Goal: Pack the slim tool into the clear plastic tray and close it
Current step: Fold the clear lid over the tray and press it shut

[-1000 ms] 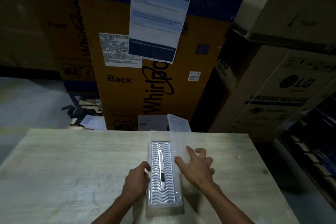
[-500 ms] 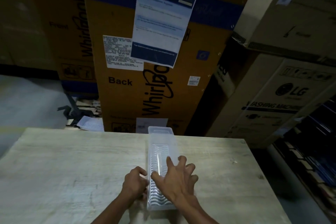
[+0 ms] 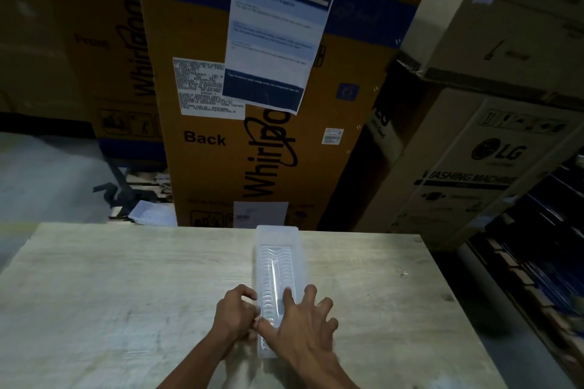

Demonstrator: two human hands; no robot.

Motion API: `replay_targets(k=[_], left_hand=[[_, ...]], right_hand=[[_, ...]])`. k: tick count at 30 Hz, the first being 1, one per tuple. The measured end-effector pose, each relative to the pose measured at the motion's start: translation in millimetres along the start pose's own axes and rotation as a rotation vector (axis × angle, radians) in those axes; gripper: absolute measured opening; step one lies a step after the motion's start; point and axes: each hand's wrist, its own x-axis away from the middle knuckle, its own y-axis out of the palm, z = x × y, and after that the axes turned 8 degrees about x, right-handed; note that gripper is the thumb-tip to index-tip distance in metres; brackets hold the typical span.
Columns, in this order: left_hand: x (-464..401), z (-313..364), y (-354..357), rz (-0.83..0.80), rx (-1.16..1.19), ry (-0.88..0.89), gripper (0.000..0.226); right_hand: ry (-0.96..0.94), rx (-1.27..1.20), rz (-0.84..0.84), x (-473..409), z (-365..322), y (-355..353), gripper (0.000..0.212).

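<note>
A long clear plastic tray [image 3: 278,249] with a wavy ribbed pattern lies lengthwise on the pale wooden table [image 3: 126,294], its lid folded down over it. Through the plastic the slim tool [image 3: 274,281] shows only faintly as a narrow strip along the middle. My right hand [image 3: 300,322] lies flat on the near half of the lid, fingers spread. My left hand [image 3: 235,314] grips the tray's near left edge, its thumb meeting my right thumb there. The tray's near end is hidden under my hands.
Tall cardboard appliance boxes [image 3: 252,104] stand close behind the table's far edge, with more boxes [image 3: 474,167] stacked at the right. Another clear tray [image 3: 151,215] lies on the floor beyond the far left of the table. The table's right edge drops to a dark aisle.
The tray was open with the tool lying in it. The lid has swung over from the right and shut, and my right hand has come down onto it.
</note>
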Motion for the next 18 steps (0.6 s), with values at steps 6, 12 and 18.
replay_targets(k=[6, 12, 18], left_hand=[[1, -1, 1, 0.024, 0.069, -0.035, 0.018], [-1, -6, 0, 0.042, 0.173, -0.068, 0.021], [-1, -4, -1, -0.01, 0.09, -0.016, 0.009]], right_hand=[[-0.007, 0.035, -0.032, 1, -1, 12, 0.097], [-0.008, 0.0, -0.046, -1, -3, 25, 0.098], [-0.033, 0.01, -0.032, -4, 1, 36, 0.097]])
